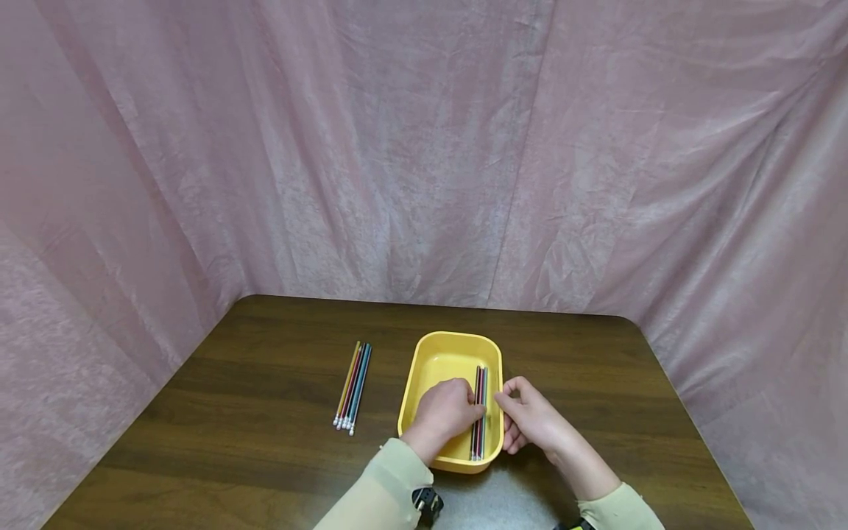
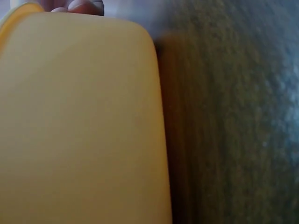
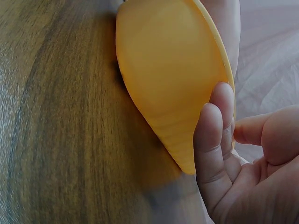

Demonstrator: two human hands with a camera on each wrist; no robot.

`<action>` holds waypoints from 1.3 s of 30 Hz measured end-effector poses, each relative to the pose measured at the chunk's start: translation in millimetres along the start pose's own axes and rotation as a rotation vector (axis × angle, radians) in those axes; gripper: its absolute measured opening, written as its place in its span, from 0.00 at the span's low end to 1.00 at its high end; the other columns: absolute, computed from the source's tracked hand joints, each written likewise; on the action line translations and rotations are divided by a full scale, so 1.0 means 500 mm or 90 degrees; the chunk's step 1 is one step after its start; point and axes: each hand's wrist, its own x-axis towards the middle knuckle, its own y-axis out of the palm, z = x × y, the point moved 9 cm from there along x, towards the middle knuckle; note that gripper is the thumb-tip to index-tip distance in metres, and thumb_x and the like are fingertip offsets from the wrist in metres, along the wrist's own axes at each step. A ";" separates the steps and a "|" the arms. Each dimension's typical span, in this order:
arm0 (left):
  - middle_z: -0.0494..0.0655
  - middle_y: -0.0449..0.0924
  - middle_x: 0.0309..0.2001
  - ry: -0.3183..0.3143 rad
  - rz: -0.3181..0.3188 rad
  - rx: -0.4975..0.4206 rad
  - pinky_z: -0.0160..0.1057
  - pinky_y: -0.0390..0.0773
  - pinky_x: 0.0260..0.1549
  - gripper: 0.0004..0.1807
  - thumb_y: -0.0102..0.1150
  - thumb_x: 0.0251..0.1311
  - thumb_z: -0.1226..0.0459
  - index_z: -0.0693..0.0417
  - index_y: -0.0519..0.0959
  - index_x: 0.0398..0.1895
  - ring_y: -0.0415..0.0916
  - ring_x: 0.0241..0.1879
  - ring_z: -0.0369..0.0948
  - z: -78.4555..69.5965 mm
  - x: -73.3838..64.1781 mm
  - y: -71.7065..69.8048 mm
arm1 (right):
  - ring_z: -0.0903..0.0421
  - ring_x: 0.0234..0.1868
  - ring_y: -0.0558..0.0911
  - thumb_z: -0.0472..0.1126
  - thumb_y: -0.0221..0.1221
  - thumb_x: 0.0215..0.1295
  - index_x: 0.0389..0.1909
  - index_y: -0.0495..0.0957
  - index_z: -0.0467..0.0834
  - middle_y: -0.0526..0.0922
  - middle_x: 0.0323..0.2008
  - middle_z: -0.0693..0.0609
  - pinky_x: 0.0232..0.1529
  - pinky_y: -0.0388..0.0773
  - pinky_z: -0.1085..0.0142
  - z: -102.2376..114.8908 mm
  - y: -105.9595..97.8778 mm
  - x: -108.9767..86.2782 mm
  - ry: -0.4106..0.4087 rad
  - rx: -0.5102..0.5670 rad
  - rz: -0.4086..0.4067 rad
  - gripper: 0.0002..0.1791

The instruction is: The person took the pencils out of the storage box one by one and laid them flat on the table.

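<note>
Pale-green-sleeved left hand (image 1: 444,407), grip unclear, is nearer the slim multicoloured pencils (image 1: 478,437) running twelve-to-six at its three o'clock; the right hand (image 1: 533,421) pinches an oblong yellow plastic tray (image 1: 457,465).

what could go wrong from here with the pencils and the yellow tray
1. The left hand is at the pencils in the tray, so pulling away might drag them askew.
2. The right hand pinches the right edge of the yellow tray; a tug could slide or tip it.
3. The other pencils lie loose on the table; a brush from the left sleeve might scatter them.
</note>
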 end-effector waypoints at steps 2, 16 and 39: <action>0.39 0.71 0.20 -0.007 -0.003 0.009 0.41 0.68 0.24 0.22 0.78 0.63 0.52 0.45 0.75 0.20 0.68 0.21 0.39 -0.006 -0.008 -0.009 | 0.57 0.16 0.80 0.39 0.49 0.89 0.56 0.60 0.36 0.77 0.21 0.46 0.18 0.80 0.65 0.000 0.000 0.000 -0.001 -0.002 0.000 0.11; 0.38 0.71 0.21 -0.014 0.004 0.051 0.42 0.67 0.24 0.21 0.80 0.61 0.53 0.44 0.75 0.21 0.68 0.22 0.39 -0.002 -0.002 0.003 | 0.56 0.16 0.81 0.40 0.49 0.89 0.57 0.60 0.36 0.78 0.22 0.46 0.19 0.80 0.64 -0.006 -0.001 0.000 0.004 -0.013 -0.003 0.12; 0.37 0.67 0.14 -0.031 0.025 0.070 0.42 0.65 0.21 0.24 0.76 0.60 0.51 0.43 0.72 0.13 0.66 0.18 0.39 0.000 -0.001 0.010 | 0.56 0.16 0.81 0.40 0.49 0.89 0.56 0.60 0.36 0.78 0.22 0.46 0.19 0.80 0.65 -0.004 -0.002 0.000 0.005 -0.016 -0.003 0.12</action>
